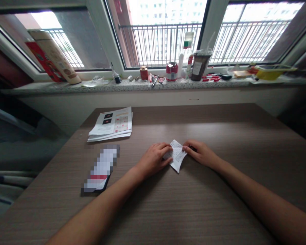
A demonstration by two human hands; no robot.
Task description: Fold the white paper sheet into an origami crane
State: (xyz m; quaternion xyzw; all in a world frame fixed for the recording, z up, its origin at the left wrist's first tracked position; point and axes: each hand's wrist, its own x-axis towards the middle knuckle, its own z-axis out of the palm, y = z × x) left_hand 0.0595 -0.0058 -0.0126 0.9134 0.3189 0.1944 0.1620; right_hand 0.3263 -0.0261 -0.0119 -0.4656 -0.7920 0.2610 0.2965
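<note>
One printed paper slip (pixel 177 153), on wood-grain tabletop (pixel 173 211), is steadied by the left hand (pixel 156 156), thumb and fingers parted, and pinched at its right corner by the right hand (pixel 198 152), folding apparently in hand, edge alignment next required.

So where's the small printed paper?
In the head view, just right of centre: the small printed paper sits between the left hand and right hand, nearer the wearer than the paper stack.
</note>
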